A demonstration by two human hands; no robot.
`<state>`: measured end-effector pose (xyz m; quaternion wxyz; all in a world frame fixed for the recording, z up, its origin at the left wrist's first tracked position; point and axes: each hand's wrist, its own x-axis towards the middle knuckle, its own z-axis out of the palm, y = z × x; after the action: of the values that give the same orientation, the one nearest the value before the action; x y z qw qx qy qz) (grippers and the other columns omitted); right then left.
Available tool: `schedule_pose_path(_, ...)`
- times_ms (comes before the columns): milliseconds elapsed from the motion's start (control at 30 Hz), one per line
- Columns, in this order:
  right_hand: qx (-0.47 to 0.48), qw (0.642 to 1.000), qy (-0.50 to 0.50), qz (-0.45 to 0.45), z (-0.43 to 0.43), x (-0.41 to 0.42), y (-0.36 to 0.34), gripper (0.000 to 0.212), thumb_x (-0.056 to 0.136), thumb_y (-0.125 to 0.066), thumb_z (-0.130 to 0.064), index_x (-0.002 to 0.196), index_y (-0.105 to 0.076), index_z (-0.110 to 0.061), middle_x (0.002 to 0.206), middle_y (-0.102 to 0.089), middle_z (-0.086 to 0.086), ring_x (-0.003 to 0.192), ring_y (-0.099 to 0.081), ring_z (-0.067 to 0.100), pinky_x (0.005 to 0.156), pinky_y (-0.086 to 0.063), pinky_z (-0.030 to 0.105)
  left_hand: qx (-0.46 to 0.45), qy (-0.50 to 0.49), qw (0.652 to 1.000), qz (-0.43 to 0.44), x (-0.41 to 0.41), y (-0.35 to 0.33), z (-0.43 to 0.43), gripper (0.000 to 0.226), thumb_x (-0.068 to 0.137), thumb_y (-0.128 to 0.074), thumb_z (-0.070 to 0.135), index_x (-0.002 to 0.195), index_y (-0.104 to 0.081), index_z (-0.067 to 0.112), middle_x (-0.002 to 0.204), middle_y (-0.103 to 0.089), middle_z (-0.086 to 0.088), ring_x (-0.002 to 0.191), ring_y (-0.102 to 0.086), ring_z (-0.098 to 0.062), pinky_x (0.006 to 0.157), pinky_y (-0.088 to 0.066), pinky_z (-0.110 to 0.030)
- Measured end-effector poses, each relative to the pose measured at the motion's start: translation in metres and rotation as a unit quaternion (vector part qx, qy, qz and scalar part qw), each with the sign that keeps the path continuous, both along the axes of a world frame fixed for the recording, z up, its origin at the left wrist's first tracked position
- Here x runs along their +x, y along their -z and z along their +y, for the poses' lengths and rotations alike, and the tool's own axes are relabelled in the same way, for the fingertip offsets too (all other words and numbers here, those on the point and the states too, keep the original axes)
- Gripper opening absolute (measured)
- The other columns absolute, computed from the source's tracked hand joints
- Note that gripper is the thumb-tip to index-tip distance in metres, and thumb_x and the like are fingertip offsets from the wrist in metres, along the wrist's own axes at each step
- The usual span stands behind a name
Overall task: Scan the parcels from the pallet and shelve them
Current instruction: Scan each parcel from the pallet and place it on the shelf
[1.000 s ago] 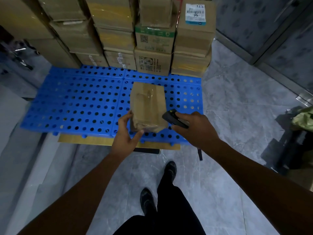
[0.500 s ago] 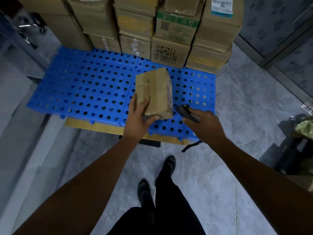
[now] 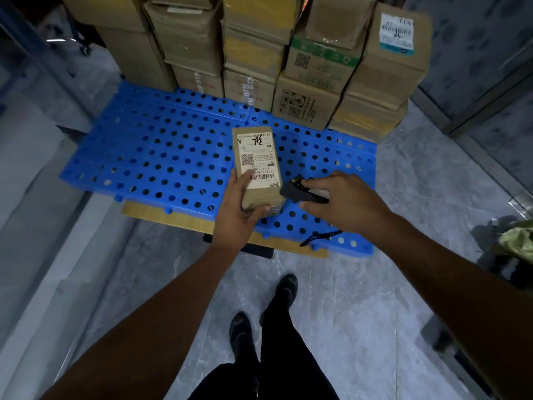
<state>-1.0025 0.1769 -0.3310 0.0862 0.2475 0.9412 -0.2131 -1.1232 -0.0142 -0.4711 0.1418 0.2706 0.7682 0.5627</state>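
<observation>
A small brown parcel hangs above the blue perforated pallet, its white shipping label with barcode facing up. My left hand grips the parcel's near end, thumb under it and fingers along the left side. My right hand holds a black handheld scanner just right of the parcel, its head pointing at the label. A black wrist strap dangles below the scanner.
Stacked cardboard boxes fill the pallet's far side, several rows high. Grey marble floor lies around my feet. A grey ledge runs along the left, dark panels stand at the right, and a green bag sits at the right edge.
My left hand has turned the parcel so that its labelled face shows upward. The scanner in my right hand has moved in closer to the parcel's right side.
</observation>
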Motion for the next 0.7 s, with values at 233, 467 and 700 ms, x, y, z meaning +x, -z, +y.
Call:
schedule_pose_path(233,0.179,0.965,-0.152,-0.116,0.007,-0.006,-0.054,0.055,0.088,-0.059,-0.061,0.140,-0.049,-0.049,0.104,-0.041,-0.007,0.114,-0.043,0.026,0.072,-0.036,0.037,0.007,0.004,1.000,-0.030,0.005,-0.006,0.003,0.078,0.093,-0.075,0.019,0.157,-0.031,0.026,0.165,-0.030,0.001,0.143,-0.044,-0.015,0.104,-0.053,-0.042)
schedule_pose_path(467,0.298,0.911,-0.240,-0.150,0.009,0.022,-0.093,0.051,0.091,-0.053,-0.060,0.140,-0.045,-0.049,0.115,-0.045,0.000,0.112,-0.042,0.031,0.072,-0.035,0.039,0.012,-0.010,0.999,-0.035,0.016,-0.012,0.003,0.089,0.094,-0.074,0.021,0.162,-0.017,0.033,0.164,-0.033,0.006,0.135,-0.045,0.004,0.097,-0.046,-0.008)
schedule_pose_path(700,0.334,0.895,-0.269,-0.122,0.032,0.037,-0.105,0.059,0.091,-0.054,-0.063,0.146,-0.040,-0.048,0.117,-0.046,0.001,0.107,-0.041,0.028,0.071,-0.033,0.037,-0.008,-0.042,0.998,-0.045,0.027,-0.012,0.009,0.095,0.094,-0.072,0.022,0.162,-0.008,0.038,0.159,-0.040,0.012,0.126,-0.048,0.012,0.096,-0.049,-0.015)
